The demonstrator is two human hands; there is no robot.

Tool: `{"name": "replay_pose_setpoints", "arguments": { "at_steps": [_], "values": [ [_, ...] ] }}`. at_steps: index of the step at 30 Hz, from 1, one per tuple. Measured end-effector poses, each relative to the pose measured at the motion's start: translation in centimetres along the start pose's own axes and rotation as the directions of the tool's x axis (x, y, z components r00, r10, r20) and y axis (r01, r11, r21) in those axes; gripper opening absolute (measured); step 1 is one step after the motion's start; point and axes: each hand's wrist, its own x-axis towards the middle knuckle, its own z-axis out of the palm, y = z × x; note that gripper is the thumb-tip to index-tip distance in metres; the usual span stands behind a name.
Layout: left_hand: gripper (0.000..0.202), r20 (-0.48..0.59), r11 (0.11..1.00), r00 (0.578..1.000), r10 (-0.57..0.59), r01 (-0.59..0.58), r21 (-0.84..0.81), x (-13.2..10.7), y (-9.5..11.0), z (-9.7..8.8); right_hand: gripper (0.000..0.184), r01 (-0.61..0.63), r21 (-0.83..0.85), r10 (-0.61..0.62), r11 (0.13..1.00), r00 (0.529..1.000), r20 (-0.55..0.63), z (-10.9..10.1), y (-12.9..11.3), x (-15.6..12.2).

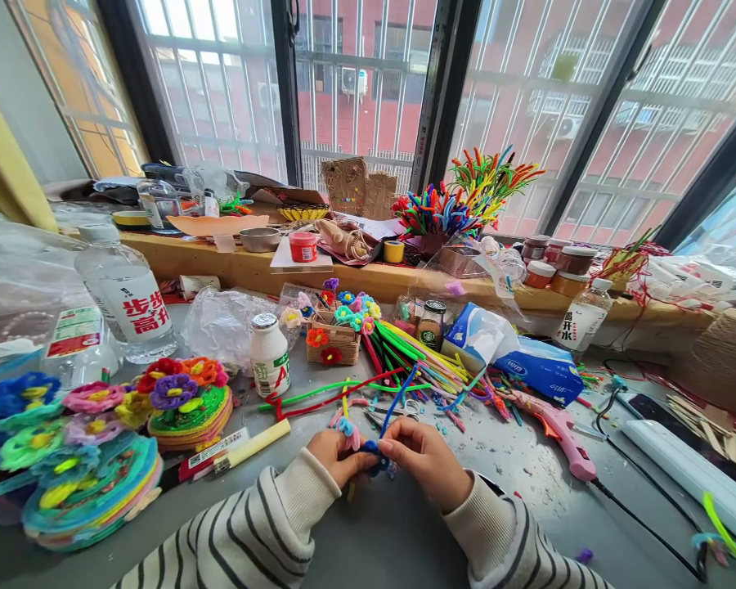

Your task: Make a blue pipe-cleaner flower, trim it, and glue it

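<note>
My left hand is closed on a small pipe-cleaner flower piece with pink and light-blue petals and a yellow stem. Between both hands sits a dark-blue curl of pipe cleaner, partly hidden by the fingers. My right hand pinches the blue pipe cleaner, whose straight free end rises up and to the right. Just beyond the hands lie scissors, a bent red pipe cleaner and a green one. A woven box decorated with pipe-cleaner flowers stands behind them.
Finished pipe-cleaner flower pieces crowd the left side, near a yellow glue stick and a white bottle. Loose pipe cleaners lie at centre back. On the right are a pink glue gun with its cord, a tissue pack and a power strip.
</note>
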Motion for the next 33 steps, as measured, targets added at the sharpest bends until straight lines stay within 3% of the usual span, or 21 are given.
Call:
{"name": "replay_pose_setpoints", "arguments": {
  "at_steps": [6,13,19,27,30,33],
  "values": [
    [0.028,-0.018,0.999,1.0,0.025,-0.024,0.037,0.1,0.0,0.1,0.022,-0.003,-0.035,0.001,0.999,0.999,-0.049,-0.2,0.5,0.2],
    [0.033,0.11,0.983,0.99,-0.086,0.102,-0.154,-0.2,0.8,0.3,0.021,-0.002,0.061,0.005,0.998,0.999,-0.043,-0.1,0.3,0.0],
    [0.032,0.097,0.998,0.995,-0.014,0.02,-0.054,-0.3,1.2,0.2,0.022,-0.041,0.092,0.044,0.995,0.999,-0.026,-0.2,0.6,0.1],
    [0.034,0.071,1.0,0.997,-0.004,0.003,0.015,-0.1,1.2,0.1,0.026,-0.08,0.106,0.082,0.991,0.997,-0.015,-0.2,0.1,0.2],
    [0.033,0.075,1.0,0.997,0.009,-0.009,-0.002,-0.2,1.5,0.0,0.027,-0.107,0.117,0.108,0.987,0.994,-0.003,0.0,0.0,0.1],
    [0.032,0.122,0.994,0.991,-0.052,0.062,-0.086,-0.3,1.8,-0.1,0.027,-0.124,0.137,0.124,0.983,0.992,0.009,0.1,-0.1,0.1]
  ]
}}
